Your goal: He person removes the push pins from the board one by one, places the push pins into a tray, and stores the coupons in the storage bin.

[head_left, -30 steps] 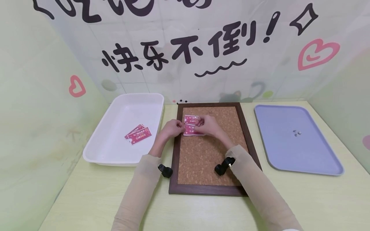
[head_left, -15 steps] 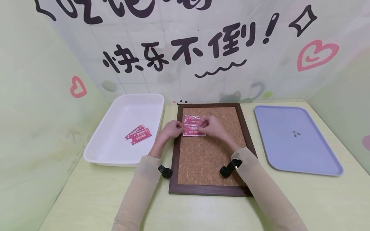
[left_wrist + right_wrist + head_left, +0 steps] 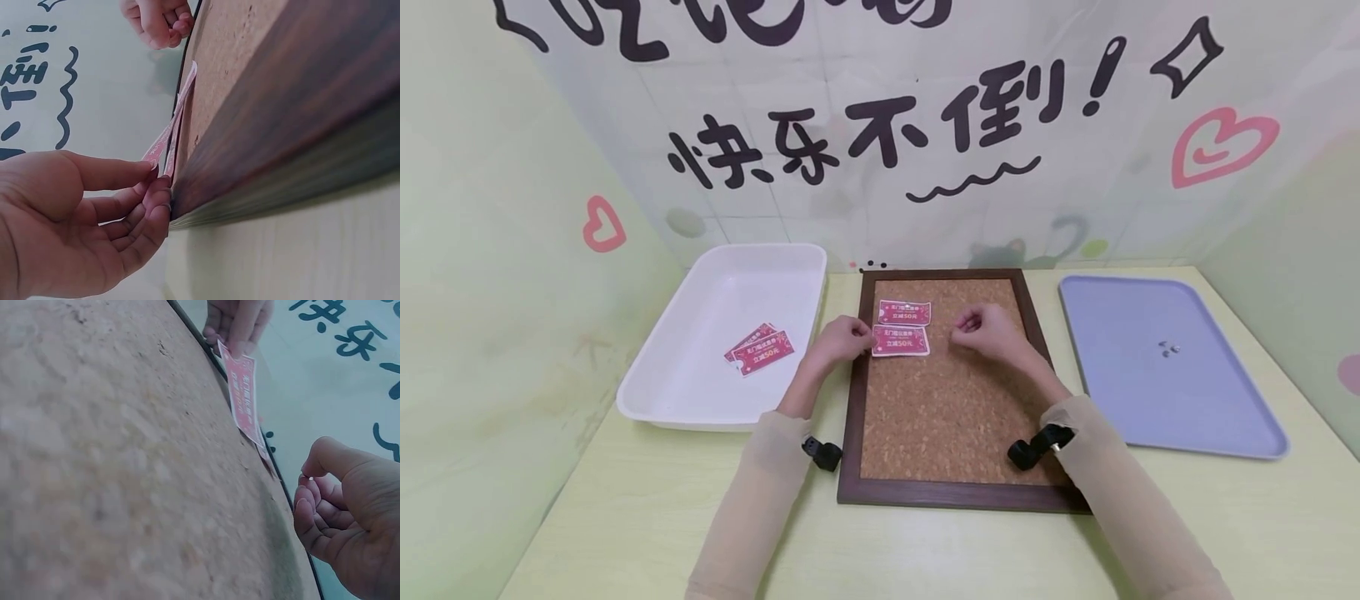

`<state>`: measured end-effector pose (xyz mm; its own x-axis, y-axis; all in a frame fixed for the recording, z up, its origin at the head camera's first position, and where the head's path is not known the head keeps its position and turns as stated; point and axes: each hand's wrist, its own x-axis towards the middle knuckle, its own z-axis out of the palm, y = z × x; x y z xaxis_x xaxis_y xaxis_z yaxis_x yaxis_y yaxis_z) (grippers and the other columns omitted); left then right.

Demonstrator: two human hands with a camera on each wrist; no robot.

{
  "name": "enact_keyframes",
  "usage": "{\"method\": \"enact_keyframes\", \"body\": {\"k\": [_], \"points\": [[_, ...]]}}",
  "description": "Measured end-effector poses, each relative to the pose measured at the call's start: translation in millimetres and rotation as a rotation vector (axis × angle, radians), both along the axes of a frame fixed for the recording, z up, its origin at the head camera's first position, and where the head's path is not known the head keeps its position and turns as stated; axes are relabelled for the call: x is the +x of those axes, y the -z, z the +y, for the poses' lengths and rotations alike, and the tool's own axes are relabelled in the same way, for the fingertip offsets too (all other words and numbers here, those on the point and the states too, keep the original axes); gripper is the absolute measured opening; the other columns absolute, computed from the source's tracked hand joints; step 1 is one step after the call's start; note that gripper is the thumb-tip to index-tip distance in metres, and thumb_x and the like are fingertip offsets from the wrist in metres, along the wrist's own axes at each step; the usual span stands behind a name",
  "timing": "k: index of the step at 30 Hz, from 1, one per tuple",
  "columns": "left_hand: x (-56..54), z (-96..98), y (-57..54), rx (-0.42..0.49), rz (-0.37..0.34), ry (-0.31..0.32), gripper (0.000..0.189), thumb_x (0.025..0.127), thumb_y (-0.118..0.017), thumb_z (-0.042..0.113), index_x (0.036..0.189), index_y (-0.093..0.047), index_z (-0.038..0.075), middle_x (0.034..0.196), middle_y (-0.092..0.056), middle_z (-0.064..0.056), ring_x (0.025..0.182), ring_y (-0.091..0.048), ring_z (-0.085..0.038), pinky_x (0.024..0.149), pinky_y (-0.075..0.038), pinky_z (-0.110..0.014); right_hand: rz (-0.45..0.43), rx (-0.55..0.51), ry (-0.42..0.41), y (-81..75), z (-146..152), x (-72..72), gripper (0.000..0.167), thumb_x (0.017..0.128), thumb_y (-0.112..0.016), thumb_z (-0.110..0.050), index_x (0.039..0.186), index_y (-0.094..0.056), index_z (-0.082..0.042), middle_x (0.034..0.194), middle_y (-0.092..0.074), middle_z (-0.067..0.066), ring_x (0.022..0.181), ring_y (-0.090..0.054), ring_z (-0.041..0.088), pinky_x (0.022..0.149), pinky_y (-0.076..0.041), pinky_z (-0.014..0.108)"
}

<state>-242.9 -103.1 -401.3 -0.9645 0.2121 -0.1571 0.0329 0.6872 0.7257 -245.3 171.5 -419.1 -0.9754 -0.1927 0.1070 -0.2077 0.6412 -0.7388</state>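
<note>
My left hand [image 3: 842, 340] pinches the left edge of a pink coupon [image 3: 900, 342]; in the left wrist view the coupon [image 3: 164, 139] tilts up off the corkboard [image 3: 943, 417] between thumb and fingers. Just above it on the board lies an upper coupon [image 3: 905, 313], with a small bright spot at its top edge. To the right of both coupons, my right hand [image 3: 988, 331] is over the cork, thumb and forefinger together. A tiny shiny tip of what looks like a thumbtack [image 3: 309, 477] shows at those fingertips in the right wrist view; the rest is hidden.
A white tub [image 3: 700, 392] with overlapping pink coupons [image 3: 763, 354] stands left of the board. On the right lies a lilac tray [image 3: 1187, 400] bearing several small silvery tacks [image 3: 1169, 349]. Behind is a wall sheet with black lettering [image 3: 880, 129].
My right hand has drawn away to the right from the coupons, uncovering both. My left hand keeps its grip on the lower coupon, which has shifted slightly left and down.
</note>
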Motion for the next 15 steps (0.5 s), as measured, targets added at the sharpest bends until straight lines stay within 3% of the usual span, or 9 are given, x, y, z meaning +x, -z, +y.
{"method": "enact_keyframes", "body": {"k": [11, 15], "points": [[15.1, -11.1, -11.2, 0.093, 0.028, 0.023, 0.018, 0.097, -0.063, 0.014, 0.102, -0.07, -0.001, 0.09, -0.066, -0.01, 0.077, -0.057, -0.017, 0.065, -0.045, -0.026, 0.166, -0.033, 0.051, -9.3, 32.7, 14.0, 0.012, 0.087, -0.067, -0.006, 0.094, -0.071, 0.003, 0.087, -0.071, 0.014, 0.079, -0.065, 0.022, 0.069, -0.05, 0.019], [22.1, -17.5, -19.6, 0.085, 0.062, 0.018, 0.021, 0.097, -0.063, 0.017, 0.107, -0.07, 0.0, 0.094, -0.068, -0.011, 0.082, -0.059, -0.02, 0.068, -0.047, -0.028, 0.232, -0.078, 0.062, -10.5, 43.9, 18.2, 0.011, 0.089, -0.067, -0.004, 0.095, -0.071, 0.005, 0.087, -0.071, 0.016, 0.076, -0.063, 0.013, 0.067, -0.049, 0.015]]}}
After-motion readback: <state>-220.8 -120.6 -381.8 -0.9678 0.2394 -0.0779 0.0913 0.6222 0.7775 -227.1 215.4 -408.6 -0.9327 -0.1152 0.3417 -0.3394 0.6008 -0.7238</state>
